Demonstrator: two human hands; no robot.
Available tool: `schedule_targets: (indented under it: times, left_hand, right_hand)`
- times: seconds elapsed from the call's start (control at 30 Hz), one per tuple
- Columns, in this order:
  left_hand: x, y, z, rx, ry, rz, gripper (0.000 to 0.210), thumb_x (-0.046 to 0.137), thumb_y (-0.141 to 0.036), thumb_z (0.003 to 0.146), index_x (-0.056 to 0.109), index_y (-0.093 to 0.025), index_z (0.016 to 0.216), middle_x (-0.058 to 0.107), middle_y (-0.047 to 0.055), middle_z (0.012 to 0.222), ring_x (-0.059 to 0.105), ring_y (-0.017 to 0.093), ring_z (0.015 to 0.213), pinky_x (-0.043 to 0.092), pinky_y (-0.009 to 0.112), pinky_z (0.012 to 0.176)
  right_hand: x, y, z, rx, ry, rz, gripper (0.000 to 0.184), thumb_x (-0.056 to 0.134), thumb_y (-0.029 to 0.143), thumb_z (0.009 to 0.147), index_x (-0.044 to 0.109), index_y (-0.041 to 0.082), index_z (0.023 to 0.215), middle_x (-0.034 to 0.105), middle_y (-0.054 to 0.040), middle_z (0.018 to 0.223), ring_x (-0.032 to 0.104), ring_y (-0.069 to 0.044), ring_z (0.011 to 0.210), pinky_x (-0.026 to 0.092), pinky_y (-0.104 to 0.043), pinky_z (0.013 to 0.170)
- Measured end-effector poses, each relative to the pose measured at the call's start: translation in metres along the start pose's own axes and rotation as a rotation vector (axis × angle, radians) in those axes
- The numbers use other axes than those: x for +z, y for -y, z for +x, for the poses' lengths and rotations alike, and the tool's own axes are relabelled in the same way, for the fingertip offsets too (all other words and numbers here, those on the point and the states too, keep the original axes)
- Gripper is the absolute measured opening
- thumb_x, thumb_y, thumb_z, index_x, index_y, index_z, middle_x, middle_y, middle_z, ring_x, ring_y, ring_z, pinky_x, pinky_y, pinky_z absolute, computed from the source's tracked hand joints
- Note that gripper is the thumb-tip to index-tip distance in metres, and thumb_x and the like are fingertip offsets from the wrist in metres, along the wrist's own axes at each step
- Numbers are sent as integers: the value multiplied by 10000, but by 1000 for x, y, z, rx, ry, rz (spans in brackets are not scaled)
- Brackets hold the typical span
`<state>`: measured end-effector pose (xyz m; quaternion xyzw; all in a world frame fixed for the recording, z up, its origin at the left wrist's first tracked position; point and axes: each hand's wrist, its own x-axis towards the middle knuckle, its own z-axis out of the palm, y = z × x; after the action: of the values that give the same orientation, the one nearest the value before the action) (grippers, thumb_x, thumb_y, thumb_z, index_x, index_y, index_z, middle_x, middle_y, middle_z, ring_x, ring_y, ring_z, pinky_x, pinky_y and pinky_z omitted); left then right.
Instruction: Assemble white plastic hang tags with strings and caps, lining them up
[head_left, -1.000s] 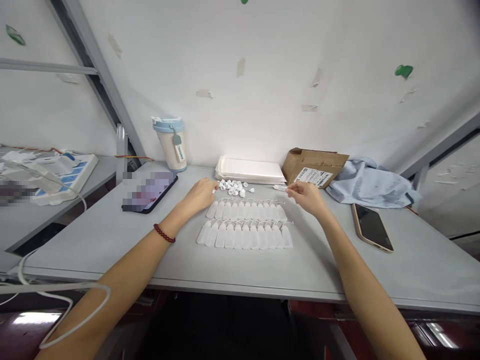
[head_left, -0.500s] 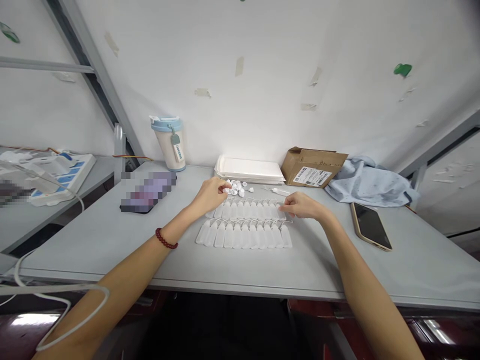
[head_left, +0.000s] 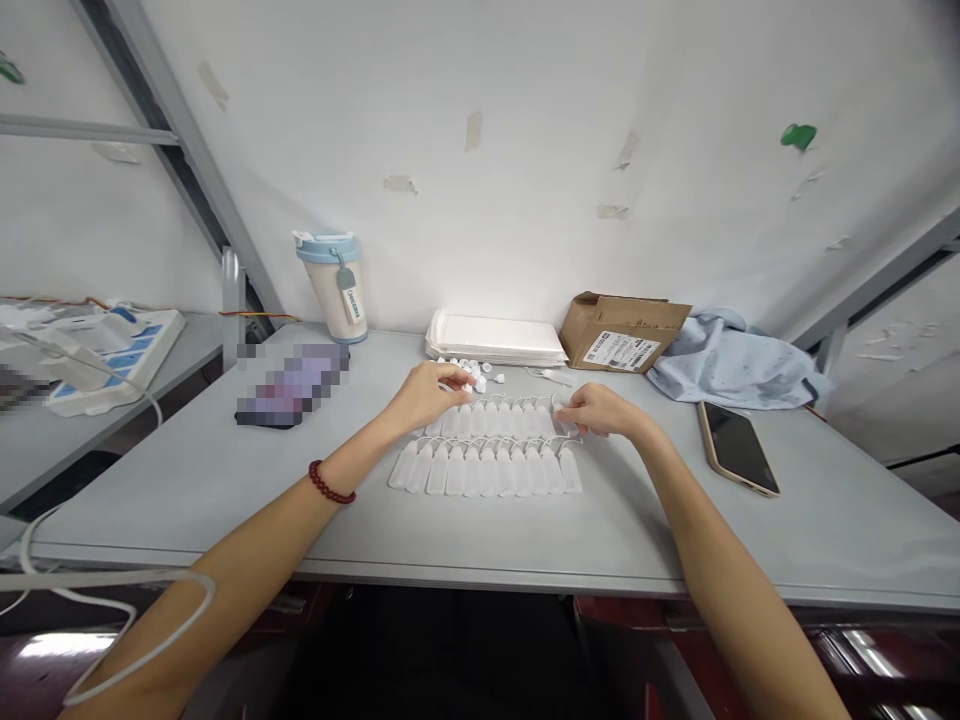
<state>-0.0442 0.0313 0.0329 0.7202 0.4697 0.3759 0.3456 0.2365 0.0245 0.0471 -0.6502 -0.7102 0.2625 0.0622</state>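
Two rows of small translucent plastic bottles lie on the grey desk: a near row (head_left: 487,472) and a far row (head_left: 495,420), each bottle with a thin loop at its neck end. My left hand (head_left: 429,393) is closed in a pinch on a small white cap (head_left: 467,389), just beyond the far row's left part. Behind its fingers sits a loose pile of white caps (head_left: 480,370). At the far row's right end, my right hand (head_left: 600,408) has its fingertips closed on the last bottle (head_left: 564,418), partly hiding it.
A white stack of packets (head_left: 499,335) and a cardboard box (head_left: 622,335) stand against the wall. Further right are a light blue cloth (head_left: 731,360) and a phone (head_left: 739,448). A tumbler (head_left: 335,285) and a purple item (head_left: 296,385), pixelated, lie left.
My left hand has moved from the cap pile a little right and nearer, with a cap in its fingers. My right hand stays at the far row's end bottle, which looks slightly shifted.
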Motion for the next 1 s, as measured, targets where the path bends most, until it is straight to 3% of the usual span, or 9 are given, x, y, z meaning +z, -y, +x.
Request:
schedule_targets:
  times: [0.17,0.33,0.47,0.7,1.0]
  left_hand:
    - [2,-7,-3,-25,27,-95,225,712,-258,640,719,-144,834,689,48,798,623,180,793,495,296,771]
    - [8,-23,-11,-38,59,-227,227,717,-262,665,717,-142,859,693,48,789,639,185,811,505,306,788]
    - [14,-34,-19,7,67,-289,210,716,-260,685,712,-145,861,701,49,829,642,174,818,508,292,782]
    - [23,-41,-27,112,-28,-314,180,688,-273,724,703,-159,863,694,51,938,630,167,849,516,281,773]
    - [24,-36,-23,28,-128,-353,218,705,-294,704,702,-153,870,698,50,882,637,175,842,525,314,794]
  right_hand:
    - [0,5,-2,-61,-155,91,247,552,329,722,521,161,543,610,-19,526,445,-80,358,345,-222,411]
    - [10,18,-5,-252,-432,168,212,587,352,732,502,184,634,599,0,534,553,-123,454,399,-225,489]
    - [25,30,-8,-403,-595,133,214,617,364,732,502,192,675,616,-8,626,559,-125,500,394,-227,498]
    - [47,44,-14,-630,-659,-42,181,560,360,818,534,183,793,635,-23,698,530,-106,486,362,-222,489]
    - [56,46,-13,-745,-787,-122,160,546,335,858,558,178,833,676,-37,744,511,-92,471,354,-220,475]
